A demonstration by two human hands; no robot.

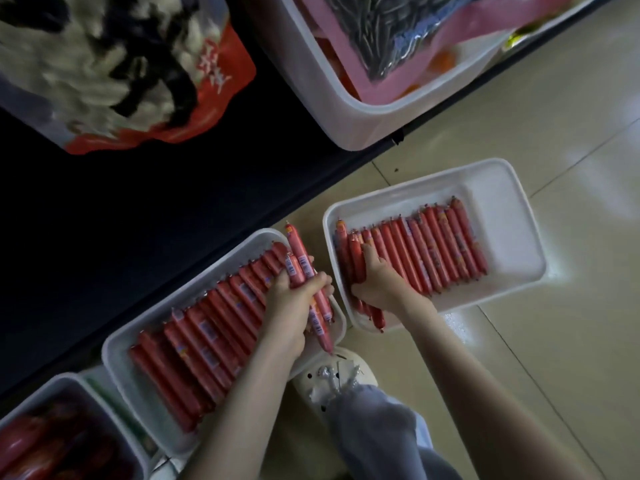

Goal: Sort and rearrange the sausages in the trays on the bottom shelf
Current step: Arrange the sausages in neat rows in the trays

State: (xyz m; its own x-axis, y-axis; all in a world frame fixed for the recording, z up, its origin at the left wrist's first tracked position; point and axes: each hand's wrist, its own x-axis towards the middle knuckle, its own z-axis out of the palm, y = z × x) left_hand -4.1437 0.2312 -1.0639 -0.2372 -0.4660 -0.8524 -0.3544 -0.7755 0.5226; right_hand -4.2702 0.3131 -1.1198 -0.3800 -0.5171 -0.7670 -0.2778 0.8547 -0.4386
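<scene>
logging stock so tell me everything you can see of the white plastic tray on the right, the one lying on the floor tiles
The white rectangular plastic tray, shallow with rounded corners and a raised rim, lies flat on the beige floor tiles beside the dark shelf. One row of red wrapped sausages lies side by side in it; its right end is bare. The right hand grips a few sausages at the row's left end.

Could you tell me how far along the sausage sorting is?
Done: neat rows lie in the left tray and right tray. In hand: the left hand grips a bundle of sausages over the left tray; the right hand grips the end sausages in the right tray. Left: placing these; the right tray has room.
</scene>
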